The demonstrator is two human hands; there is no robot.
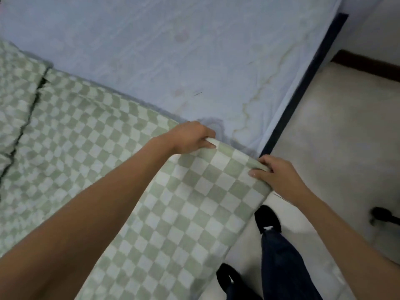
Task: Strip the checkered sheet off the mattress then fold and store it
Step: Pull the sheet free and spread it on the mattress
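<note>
Checkered sheet [86, 148] partly beyond left edge

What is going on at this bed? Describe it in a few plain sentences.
A person stands at the corner of the bed. Their left grip and right grip, both bare hands, hold the edge of the checkered sheet. The far part of the mattress is already bare, while the sheet still covers the near part. It is not yet fully off.

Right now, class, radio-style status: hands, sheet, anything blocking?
Left hand and right hand both grip the checkered sheet at its edge. Sheet partly peeled back, mattress bare beyond. No obstruction visible.
</note>
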